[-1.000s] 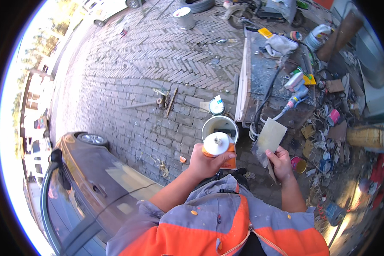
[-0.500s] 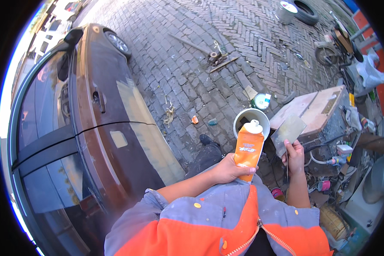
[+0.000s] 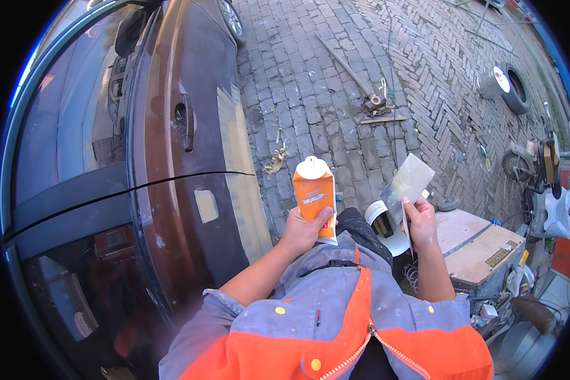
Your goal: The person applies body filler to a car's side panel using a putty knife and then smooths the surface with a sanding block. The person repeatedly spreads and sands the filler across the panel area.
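Observation:
My left hand (image 3: pixel 299 233) is wrapped round an orange squeeze tube (image 3: pixel 314 197), its white capped end pointing up and away from me. In my right hand (image 3: pixel 420 223) I pinch a flat, greyish, smeared putty spreader (image 3: pixel 409 179). A second thin plate, seen nearly edge-on, hangs down from the same fingers. Left of the tube stands a brown car (image 3: pixel 190 218), a long beige filler strip (image 3: pixel 237 149) and a small beige square patch (image 3: pixel 206 206) on its side. Both hands are apart from the car.
A white bucket (image 3: pixel 396 243) stands below my right hand, beside a wooden-topped box (image 3: pixel 478 244). Farther off on the brick paving (image 3: pixel 297 82) lie a long-handled jack (image 3: pixel 375 104), a tyre (image 3: pixel 517 88) and a pail (image 3: pixel 489 84). Clutter lines the right side.
The view has shifted, bringing the car nearer. The tube has moved left, away from the bucket and towards the car. Both hands keep their hold.

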### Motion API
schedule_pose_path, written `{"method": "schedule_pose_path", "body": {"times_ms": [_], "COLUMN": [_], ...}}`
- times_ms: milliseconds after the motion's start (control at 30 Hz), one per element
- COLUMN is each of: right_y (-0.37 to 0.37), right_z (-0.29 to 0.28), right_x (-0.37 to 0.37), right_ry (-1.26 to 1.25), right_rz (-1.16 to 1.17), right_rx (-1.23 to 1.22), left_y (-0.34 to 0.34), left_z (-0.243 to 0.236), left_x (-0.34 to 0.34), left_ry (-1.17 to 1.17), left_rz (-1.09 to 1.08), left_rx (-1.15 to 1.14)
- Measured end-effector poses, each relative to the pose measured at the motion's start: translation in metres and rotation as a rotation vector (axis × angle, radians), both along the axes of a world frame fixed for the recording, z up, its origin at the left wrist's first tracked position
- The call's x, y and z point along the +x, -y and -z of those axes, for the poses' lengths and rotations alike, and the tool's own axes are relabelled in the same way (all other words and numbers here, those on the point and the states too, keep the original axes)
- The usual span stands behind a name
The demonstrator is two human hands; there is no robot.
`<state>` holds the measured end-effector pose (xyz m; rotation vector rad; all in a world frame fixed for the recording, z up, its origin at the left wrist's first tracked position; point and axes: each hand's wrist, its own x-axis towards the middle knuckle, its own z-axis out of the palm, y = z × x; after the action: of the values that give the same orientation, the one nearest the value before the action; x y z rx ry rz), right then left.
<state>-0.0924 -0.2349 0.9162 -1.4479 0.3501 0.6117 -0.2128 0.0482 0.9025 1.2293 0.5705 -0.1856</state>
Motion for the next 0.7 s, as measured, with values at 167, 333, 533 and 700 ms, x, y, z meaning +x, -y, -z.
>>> {"method": "schedule_pose_path", "body": {"times_ms": [167,333,533,700], "right_y": [-0.023,-0.044,-0.051,-0.067], "right_z": [0.003,0.005,-0.011,-0.008], "right_x": [0.069,0.148,0.244,0.285], "right_ry": [0.017,0.039,0.086,0.08], "right_rz": [-0.083,-0.189,-0.466,-0.524], "right_rx": [0.056,0.145,0.162,0.161], "left_y": [-0.014,-0.002,0.015,0.011], "left_z": [-0.021,-0.032,-0.037,-0.058], "left_x": [0.06,0.118,0.152,0.173], "left_ry": [0.093,-0.013,0.038,0.054], "left_rz": [-0.097,-0.241,-0.397,-0.28], "left_rx": [0.025,0.157,0.109,0.343]}}
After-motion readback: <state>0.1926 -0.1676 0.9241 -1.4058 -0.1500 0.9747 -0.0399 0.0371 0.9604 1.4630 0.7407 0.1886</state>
